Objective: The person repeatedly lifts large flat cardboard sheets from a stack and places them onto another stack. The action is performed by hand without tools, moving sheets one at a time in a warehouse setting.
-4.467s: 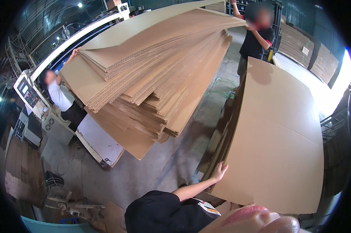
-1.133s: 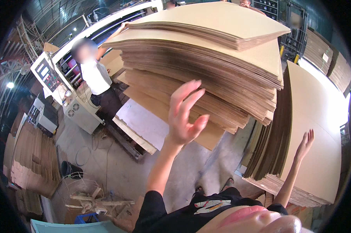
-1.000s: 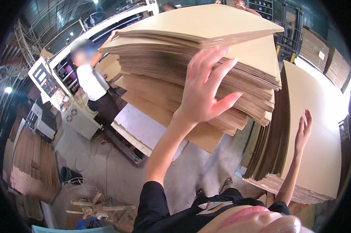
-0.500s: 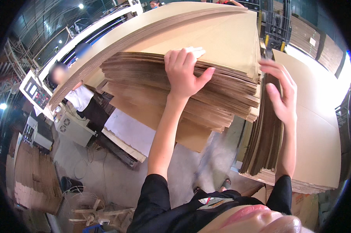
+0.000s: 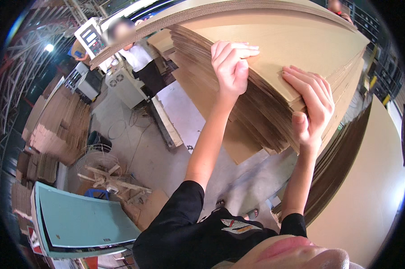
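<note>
A tall stack of brown corrugated cardboard sheets (image 5: 296, 51) stands before me, its layered edges uneven. Along its near edge rests my left hand (image 5: 230, 67), fingers lying over the top sheet and thumb beside them. My right hand (image 5: 311, 101) lies at the near right corner, with fingers stretched flat on top and the thumb down by the side edges. Neither hand is closed round a sheet. A thicker, bowed bundle of cardboard (image 5: 184, 17) lies across the far part of the stack.
Another cardboard stack (image 5: 361, 179) is close on my right. A person in a white top (image 5: 142, 58) stands beyond a grey machine box (image 5: 124, 87). A control panel (image 5: 91, 38) is at far left. A wooden frame (image 5: 115, 181) and a blue-green board (image 5: 86, 215) sit left.
My view has turned to the right. My right hand has come from beside the stack onto its corner, and my left hand stays on the near edge.
</note>
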Demonstrator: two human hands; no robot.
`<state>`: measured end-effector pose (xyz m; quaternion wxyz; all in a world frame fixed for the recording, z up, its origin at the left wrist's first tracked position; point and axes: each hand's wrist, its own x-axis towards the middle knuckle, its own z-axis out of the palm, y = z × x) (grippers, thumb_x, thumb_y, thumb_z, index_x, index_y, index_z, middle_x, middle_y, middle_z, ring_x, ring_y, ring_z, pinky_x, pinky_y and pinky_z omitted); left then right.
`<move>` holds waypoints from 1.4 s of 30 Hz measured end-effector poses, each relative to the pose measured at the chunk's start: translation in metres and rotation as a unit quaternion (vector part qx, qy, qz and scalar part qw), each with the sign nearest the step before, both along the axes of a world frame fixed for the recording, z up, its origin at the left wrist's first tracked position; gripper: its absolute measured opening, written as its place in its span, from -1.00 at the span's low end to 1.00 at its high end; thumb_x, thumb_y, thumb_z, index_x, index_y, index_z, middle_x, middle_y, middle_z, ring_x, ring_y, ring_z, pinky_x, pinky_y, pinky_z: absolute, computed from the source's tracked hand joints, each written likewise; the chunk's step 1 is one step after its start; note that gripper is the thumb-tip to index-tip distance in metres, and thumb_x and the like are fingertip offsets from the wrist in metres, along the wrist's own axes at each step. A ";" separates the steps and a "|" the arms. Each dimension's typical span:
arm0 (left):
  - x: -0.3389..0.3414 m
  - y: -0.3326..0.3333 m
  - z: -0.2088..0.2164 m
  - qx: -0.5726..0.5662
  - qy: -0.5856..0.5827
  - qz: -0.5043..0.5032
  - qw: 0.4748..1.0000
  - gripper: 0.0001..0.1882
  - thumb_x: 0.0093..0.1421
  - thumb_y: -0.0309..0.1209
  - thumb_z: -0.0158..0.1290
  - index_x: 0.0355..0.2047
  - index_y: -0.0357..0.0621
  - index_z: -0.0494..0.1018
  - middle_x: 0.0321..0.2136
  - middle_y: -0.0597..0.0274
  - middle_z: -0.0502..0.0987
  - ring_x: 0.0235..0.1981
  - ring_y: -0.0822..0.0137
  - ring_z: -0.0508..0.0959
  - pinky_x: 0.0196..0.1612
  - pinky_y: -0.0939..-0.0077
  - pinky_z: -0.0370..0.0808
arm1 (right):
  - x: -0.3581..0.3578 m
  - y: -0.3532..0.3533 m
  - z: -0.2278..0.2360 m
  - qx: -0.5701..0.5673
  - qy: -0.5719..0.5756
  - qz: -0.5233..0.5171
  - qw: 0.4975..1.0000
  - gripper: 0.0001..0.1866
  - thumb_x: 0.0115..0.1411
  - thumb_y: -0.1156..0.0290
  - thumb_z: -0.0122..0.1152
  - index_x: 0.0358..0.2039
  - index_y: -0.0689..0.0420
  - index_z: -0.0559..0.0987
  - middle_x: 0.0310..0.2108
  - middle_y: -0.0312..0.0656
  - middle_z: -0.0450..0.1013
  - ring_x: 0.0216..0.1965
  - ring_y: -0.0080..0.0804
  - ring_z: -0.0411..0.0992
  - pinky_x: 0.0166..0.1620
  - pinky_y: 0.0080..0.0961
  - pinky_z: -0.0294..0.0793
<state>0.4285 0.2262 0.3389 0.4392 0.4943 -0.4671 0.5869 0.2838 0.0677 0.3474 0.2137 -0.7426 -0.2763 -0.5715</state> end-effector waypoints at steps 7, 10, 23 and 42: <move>0.009 0.001 -0.006 -0.038 -0.013 0.027 0.999 -0.41 0.35 -0.03 -0.29 -0.49 -0.19 0.58 -0.44 0.18 0.64 -0.33 0.15 0.57 -0.08 0.28 0.33 | 0.003 0.006 -0.001 0.016 -0.020 0.006 1.000 -0.46 0.16 -0.04 0.05 -0.28 0.24 0.64 -0.25 -0.07 0.60 -0.14 -0.10 0.57 0.00 -0.24 0.43; 0.008 -0.006 -0.009 -0.055 -0.009 0.033 0.998 -0.38 0.37 -0.04 -0.34 -0.51 -0.21 0.55 -0.47 0.16 0.64 -0.36 0.14 0.58 -0.09 0.28 0.35 | 0.003 0.003 -0.003 0.018 -0.030 0.009 0.999 -0.55 0.07 0.04 0.15 -0.30 0.21 0.64 -0.25 -0.12 0.60 -0.15 -0.16 0.57 0.00 -0.26 0.44; 0.005 -0.005 -0.009 -0.056 0.012 0.030 0.998 -0.39 0.39 -0.08 -0.37 -0.52 -0.19 0.54 -0.45 0.15 0.64 -0.33 0.14 0.58 -0.07 0.26 0.35 | 0.001 0.001 -0.002 0.014 -0.021 0.021 0.999 -0.61 0.03 0.15 0.20 -0.26 0.19 0.64 -0.21 -0.14 0.60 -0.12 -0.16 0.55 0.03 -0.28 0.41; -0.003 -0.007 -0.007 -0.047 -0.001 0.045 0.998 -0.42 0.39 -0.11 -0.34 -0.52 -0.19 0.54 -0.44 0.15 0.63 -0.33 0.13 0.57 -0.09 0.25 0.35 | -0.007 -0.001 -0.003 0.005 -0.012 0.018 1.000 -0.63 0.05 0.18 0.26 -0.22 0.17 0.62 -0.19 -0.17 0.59 -0.11 -0.19 0.53 0.06 -0.27 0.38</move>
